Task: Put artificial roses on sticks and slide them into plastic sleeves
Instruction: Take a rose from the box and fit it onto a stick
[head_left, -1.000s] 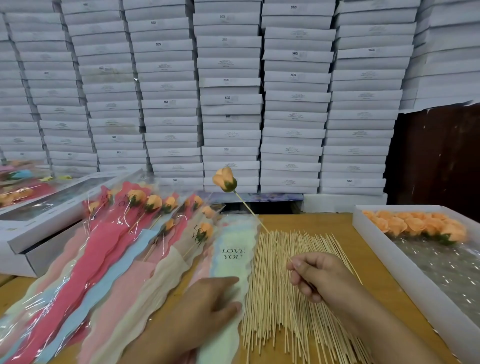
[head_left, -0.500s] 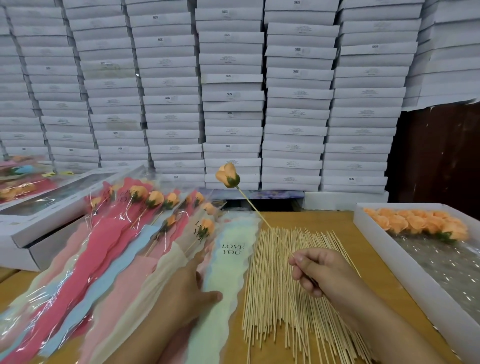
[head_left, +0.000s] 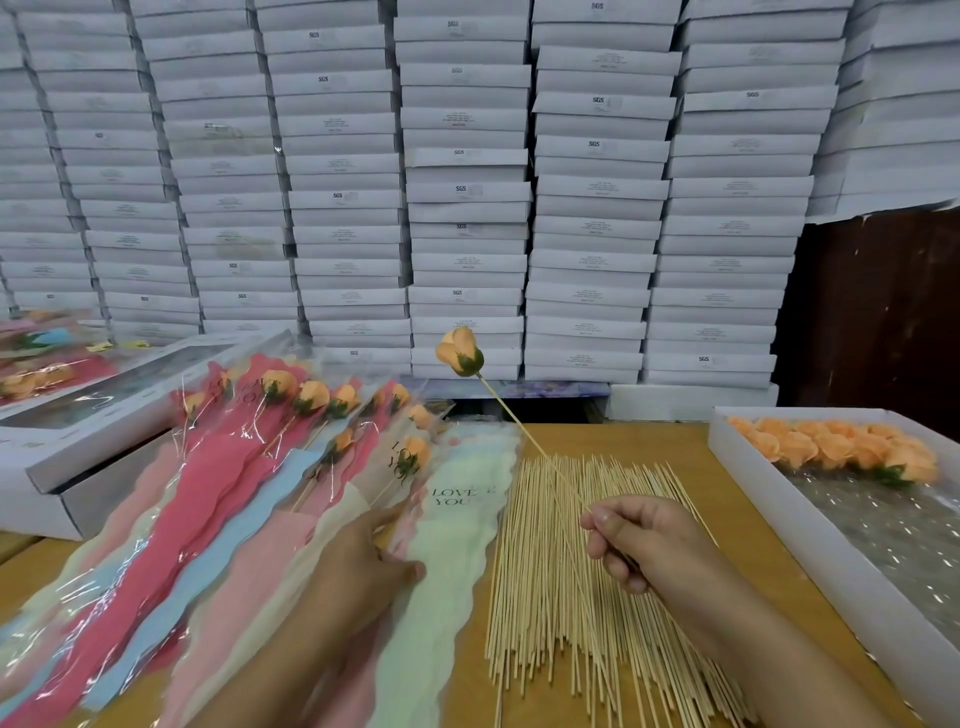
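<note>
Pinching the stick (head_left: 524, 431) low in my right hand (head_left: 644, 540), orange rose (head_left: 461, 352) up and far-left of that grip, long axis slanting toward the pale-green sleeve (head_left: 457, 525) my left hand (head_left: 358, 566) presses flat, fingers spread, just left on the desk (head_left: 737, 499).

Left hand (head_left: 358, 566) blurred; box labels (head_left: 462, 117) illegible

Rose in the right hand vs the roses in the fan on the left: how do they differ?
The held rose is bare; the roses in the fan sit inside plastic sleeves.
The held rose is up in the air, its stick pinched by the right hand; the fan's roses lie flat.
The held rose is alone; the fan's roses overlap in a row.
Shared: orange bud, green base, thin wooden stick.
</note>
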